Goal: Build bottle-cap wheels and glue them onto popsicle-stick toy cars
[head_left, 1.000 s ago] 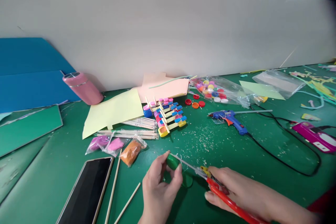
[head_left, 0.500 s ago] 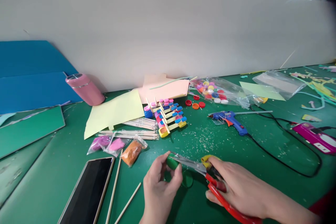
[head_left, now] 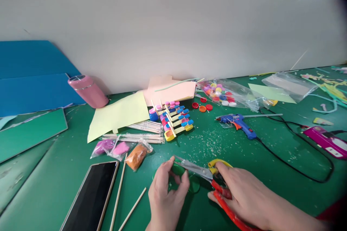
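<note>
In the head view, my left hand pinches a small green piece between thumb and fingers, low in the middle. The piece is partly hidden by the fingers and the blades, and its kind is unclear. My right hand is closed around scissors with red and yellow handles. Their blades point left and their tips lie against the green piece by my left fingertips. Just below the blades, a round green shape shows on the table between my hands.
A phone, thin sticks and bagged clay lie left. Ahead stands a stick-and-cap model, near a bag of colored caps. A blue glue gun with a black cord lies right; a pink bottle leans back left.
The scissors have shifted slightly at the green piece, and my right fingers have moved a little left along the handles. My left hand keeps nearly the same place.
</note>
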`<state>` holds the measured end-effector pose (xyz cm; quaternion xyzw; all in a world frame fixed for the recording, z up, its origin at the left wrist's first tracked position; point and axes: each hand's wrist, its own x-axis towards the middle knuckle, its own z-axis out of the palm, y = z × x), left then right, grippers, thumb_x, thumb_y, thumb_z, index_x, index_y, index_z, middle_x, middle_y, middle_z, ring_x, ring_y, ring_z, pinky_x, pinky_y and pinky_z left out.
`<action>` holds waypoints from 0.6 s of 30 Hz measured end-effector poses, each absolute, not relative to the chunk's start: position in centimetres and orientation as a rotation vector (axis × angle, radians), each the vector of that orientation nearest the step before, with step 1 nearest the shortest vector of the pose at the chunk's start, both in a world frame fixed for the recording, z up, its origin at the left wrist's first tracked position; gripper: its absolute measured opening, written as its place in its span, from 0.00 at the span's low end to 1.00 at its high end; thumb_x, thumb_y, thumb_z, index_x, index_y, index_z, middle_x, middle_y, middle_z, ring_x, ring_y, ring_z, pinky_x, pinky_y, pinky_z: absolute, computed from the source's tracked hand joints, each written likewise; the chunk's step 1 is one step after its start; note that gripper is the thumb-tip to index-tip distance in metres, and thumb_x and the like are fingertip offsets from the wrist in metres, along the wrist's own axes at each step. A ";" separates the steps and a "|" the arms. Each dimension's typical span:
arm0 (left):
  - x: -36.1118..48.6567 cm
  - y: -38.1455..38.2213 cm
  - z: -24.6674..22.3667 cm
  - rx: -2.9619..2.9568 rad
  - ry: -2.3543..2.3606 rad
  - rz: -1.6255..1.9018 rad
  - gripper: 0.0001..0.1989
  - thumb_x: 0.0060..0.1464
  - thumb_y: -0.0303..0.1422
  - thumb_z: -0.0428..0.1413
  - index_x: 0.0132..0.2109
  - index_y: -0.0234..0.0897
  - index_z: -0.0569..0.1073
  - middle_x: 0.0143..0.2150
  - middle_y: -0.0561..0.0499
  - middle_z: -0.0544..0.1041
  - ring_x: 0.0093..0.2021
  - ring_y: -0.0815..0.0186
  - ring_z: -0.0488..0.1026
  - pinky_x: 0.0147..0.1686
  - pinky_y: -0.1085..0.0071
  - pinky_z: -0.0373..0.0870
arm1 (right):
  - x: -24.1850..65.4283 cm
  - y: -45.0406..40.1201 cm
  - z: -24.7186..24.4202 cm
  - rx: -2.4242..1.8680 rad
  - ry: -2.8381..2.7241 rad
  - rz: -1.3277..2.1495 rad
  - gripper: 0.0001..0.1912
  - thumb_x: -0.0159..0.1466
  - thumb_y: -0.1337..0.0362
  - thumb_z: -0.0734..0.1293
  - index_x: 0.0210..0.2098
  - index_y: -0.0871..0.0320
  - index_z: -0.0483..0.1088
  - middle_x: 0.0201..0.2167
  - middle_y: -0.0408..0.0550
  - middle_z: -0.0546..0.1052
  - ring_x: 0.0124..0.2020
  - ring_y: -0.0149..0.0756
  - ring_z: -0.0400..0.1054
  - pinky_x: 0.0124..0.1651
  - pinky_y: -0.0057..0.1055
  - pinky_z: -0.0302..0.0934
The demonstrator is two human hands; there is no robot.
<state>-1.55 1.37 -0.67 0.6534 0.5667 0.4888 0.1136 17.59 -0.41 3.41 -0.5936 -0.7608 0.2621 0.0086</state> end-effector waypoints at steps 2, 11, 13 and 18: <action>-1.6 1.4 -0.7 1.939 1.670 1.439 0.15 0.44 0.28 0.57 0.43 0.32 0.70 0.27 0.52 0.73 0.19 0.73 0.67 0.22 0.76 0.69 | 17.6 -0.4 3.1 -1.867 -2.392 0.774 0.17 0.60 0.49 0.57 0.36 0.57 0.60 0.26 0.47 0.73 0.26 0.42 0.67 0.24 0.31 0.44; -1.8 1.6 -1.3 1.510 1.552 1.235 0.17 0.46 0.36 0.57 0.43 0.31 0.71 0.25 0.51 0.74 0.24 0.66 0.72 0.25 0.72 0.71 | 17.6 -0.3 2.1 -1.908 -2.388 0.641 0.11 0.58 0.57 0.60 0.36 0.58 0.60 0.24 0.48 0.74 0.24 0.42 0.68 0.23 0.30 0.43; -1.8 1.6 -1.2 1.497 1.572 1.208 0.17 0.45 0.37 0.57 0.42 0.31 0.72 0.23 0.51 0.73 0.23 0.66 0.72 0.24 0.72 0.71 | 17.6 -0.3 2.0 -1.911 -2.389 0.625 0.12 0.58 0.58 0.60 0.37 0.59 0.60 0.24 0.48 0.74 0.23 0.42 0.68 0.23 0.30 0.43; -1.6 1.5 -0.8 1.535 1.635 1.207 0.16 0.46 0.38 0.57 0.40 0.31 0.73 0.21 0.53 0.72 0.21 0.68 0.71 0.23 0.74 0.70 | 17.3 -0.3 2.4 -1.889 -2.328 0.786 0.10 0.58 0.57 0.60 0.34 0.58 0.61 0.22 0.46 0.72 0.22 0.38 0.65 0.22 0.29 0.43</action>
